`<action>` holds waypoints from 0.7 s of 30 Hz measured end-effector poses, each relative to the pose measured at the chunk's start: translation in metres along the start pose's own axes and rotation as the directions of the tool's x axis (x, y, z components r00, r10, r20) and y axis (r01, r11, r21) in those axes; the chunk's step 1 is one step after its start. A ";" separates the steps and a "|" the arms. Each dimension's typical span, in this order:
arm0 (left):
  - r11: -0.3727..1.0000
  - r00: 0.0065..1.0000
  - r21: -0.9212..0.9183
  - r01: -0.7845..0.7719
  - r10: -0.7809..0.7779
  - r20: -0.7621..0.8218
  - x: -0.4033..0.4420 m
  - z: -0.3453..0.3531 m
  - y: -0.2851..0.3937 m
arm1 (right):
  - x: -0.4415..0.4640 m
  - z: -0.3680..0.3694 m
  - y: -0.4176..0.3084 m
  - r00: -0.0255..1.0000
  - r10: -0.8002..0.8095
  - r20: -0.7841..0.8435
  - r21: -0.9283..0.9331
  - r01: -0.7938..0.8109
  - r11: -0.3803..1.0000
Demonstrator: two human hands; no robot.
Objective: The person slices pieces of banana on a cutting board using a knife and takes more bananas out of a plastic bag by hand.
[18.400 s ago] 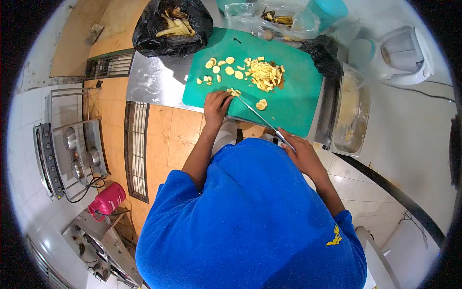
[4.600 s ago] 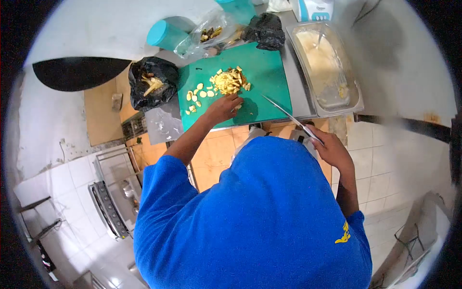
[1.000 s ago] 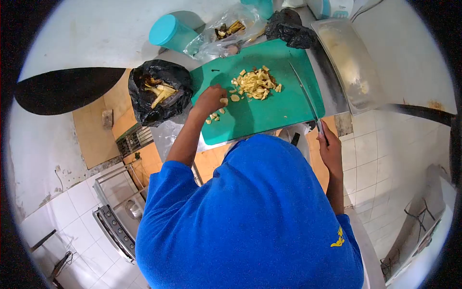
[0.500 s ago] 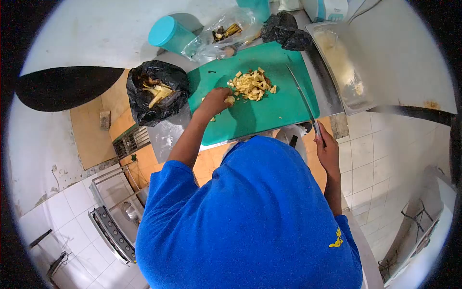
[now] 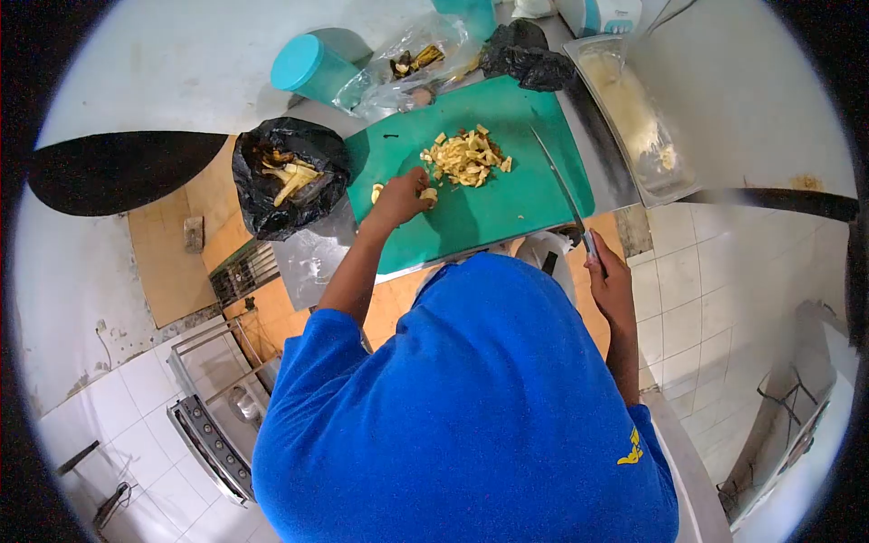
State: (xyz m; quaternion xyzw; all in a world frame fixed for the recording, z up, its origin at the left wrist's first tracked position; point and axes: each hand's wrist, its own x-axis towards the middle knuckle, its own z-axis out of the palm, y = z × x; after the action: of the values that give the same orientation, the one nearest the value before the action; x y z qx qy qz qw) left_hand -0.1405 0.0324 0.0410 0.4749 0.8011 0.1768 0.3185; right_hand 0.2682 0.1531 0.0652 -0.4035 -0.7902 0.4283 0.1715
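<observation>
at upper centre, slices [image 5: 429, 195] are pinched by the left hand [image 5: 401, 197] at the board [image 5: 507, 214]; probably light, soft and slippery, they are best taken edgewise. right of centre, the knife [image 5: 561, 181] is gripped at its handle [image 5: 590, 244] by the right hand [image 5: 612, 283].

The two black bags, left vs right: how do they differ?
1. The left bag gapes open; the right bag is scrunched up.
2. The left bag shows peels inside; no contents show in the right bag.
3. The left bag sits by the board's left side, the right bag at its far right corner.
Shared: both are black and wrinkled.
</observation>
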 end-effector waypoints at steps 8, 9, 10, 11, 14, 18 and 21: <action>0.977 0.972 -0.199 0.081 -0.122 -0.200 -0.033 0.032 0.009 | 0.008 -0.001 -0.021 0.928 -0.107 0.357 0.028 0.104 0.994; 0.974 0.952 -0.213 0.080 -0.138 -0.273 -0.039 0.037 0.016 | 0.012 0.002 -0.023 0.917 -0.141 0.372 -0.031 0.164 0.986; 0.971 0.926 -0.227 0.079 -0.155 -0.343 -0.045 0.040 0.022 | 0.016 0.006 -0.026 0.904 -0.173 0.391 -0.088 0.224 0.971; 0.974 0.920 -0.220 0.061 -0.140 -0.366 -0.051 0.043 0.026 | 0.018 0.011 -0.030 0.888 -0.203 0.413 -0.141 0.283 0.949; 0.981 0.900 -0.192 0.028 -0.109 -0.422 -0.062 0.052 0.030 | 0.026 0.020 -0.045 0.875 -0.119 0.469 -0.253 0.262 0.931; 0.973 0.873 -0.230 0.006 -0.118 -0.473 -0.060 0.063 0.026 | 0.029 0.028 -0.052 0.880 -0.066 0.471 -0.328 0.244 0.913; 0.956 0.857 -0.293 -0.007 -0.146 -0.495 -0.053 0.070 0.020 | 0.031 0.029 -0.054 0.873 -0.075 0.482 -0.321 0.256 0.912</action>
State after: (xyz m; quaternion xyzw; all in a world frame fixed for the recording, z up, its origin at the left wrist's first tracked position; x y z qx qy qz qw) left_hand -0.0613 -0.0052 0.0192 0.3307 0.8396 0.3979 0.1656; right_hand 0.2046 0.1445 0.0905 -0.2454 -0.9071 0.3358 -0.0639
